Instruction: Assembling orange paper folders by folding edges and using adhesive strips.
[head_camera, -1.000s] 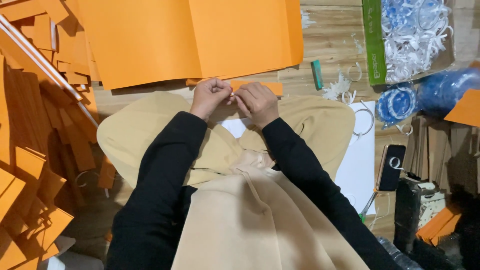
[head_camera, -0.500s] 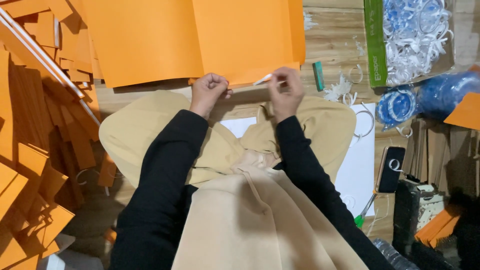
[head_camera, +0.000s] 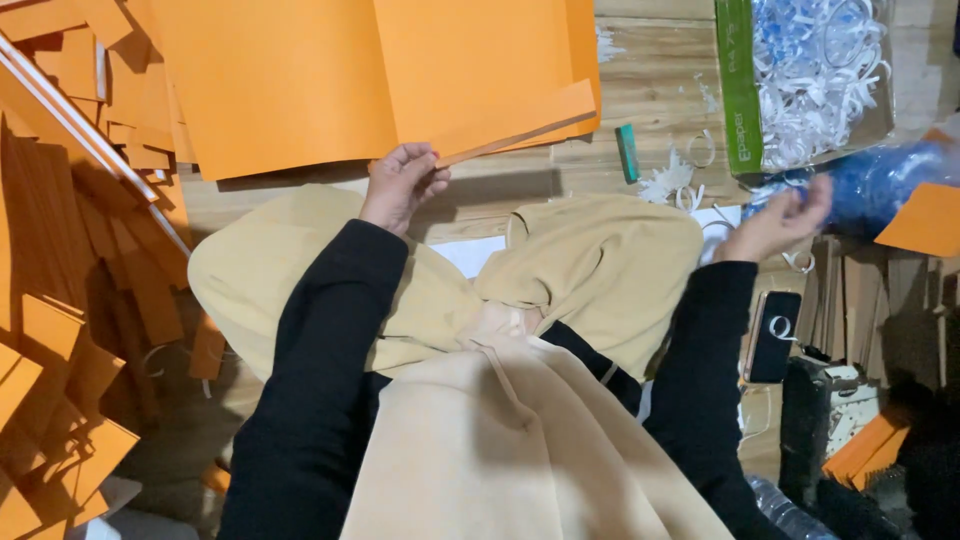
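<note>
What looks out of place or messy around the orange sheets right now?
White paper loops and scraps lie loose on the wooden floor, outside the clear bag holding the rest. One orange sheet juts askew from the stack by the left hand.

Orange paper sheets (head_camera: 300, 80), blue plastic bag (head_camera: 880, 185), black sleeves (head_camera: 320, 330), beige trousers (head_camera: 590, 250)

A wooden floor (head_camera: 655, 85) carries everything: large orange sheets (head_camera: 300, 80) at upper centre, orange offcuts (head_camera: 60, 330) piled down the left, a small green block (head_camera: 627, 152) and white loops (head_camera: 690, 170) right of centre, a phone (head_camera: 773, 336) at right.
</note>
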